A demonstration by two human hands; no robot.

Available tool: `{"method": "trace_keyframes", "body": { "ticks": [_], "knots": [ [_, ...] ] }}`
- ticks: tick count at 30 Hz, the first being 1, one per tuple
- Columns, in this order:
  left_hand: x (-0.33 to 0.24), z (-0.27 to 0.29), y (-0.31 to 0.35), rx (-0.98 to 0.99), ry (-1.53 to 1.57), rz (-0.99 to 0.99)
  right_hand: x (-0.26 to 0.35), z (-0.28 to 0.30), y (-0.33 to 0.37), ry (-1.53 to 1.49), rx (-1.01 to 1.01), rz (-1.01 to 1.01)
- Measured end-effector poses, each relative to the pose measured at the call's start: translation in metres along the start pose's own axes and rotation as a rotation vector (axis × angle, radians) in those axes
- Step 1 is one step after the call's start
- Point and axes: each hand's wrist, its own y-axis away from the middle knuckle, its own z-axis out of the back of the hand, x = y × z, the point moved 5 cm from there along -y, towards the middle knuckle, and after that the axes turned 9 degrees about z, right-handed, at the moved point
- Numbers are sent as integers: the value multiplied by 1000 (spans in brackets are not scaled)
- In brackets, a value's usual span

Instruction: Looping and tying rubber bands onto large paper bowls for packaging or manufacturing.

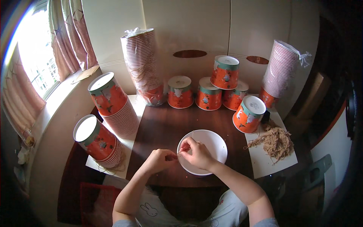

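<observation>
A paper bucket (217, 145), white inside, stands mouth up near the table's front edge. My right hand (198, 153) is over its left side, with thumb and fingers pinched together. A thin strand shows just above those fingers. Just left of the rim, my left hand (160, 160) is closed too, its fingertips close to the right hand's. Whatever sits between the left fingertips is too small to make out. A loose bundle of brown twine (276, 142) lies on the white board at the right.
Orange-and-green paper buckets (180, 92) stand upside down along the back, one (225, 72) on top of others. Nested stacks stand at left (119, 119), (100, 142). Tall bagged stacks rise at the back left (140, 56) and back right (280, 68). Brown tabletop (162, 125) shows between them.
</observation>
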Motion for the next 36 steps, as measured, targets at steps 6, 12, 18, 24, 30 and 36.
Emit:
{"method": "trace_keyframes", "body": {
  "ticks": [6,12,18,24,30,36],
  "knots": [
    [-6,10,6,-147,-56,1,-1,0,1,-11,6,-15],
    [-7,13,7,-304,115,-105,-1,0,1,-2,6,-16],
    [-4,8,5,-202,293,-153,0,-1,0,-22,-13,-15],
    [-15,6,5,-258,-1,-109,3,2,0,-26,-74,52],
    [-11,1,4,-309,213,-136,4,1,0,-7,-71,58],
    [-6,0,3,-322,93,-61,2,2,2,19,-78,53]
  ]
}}
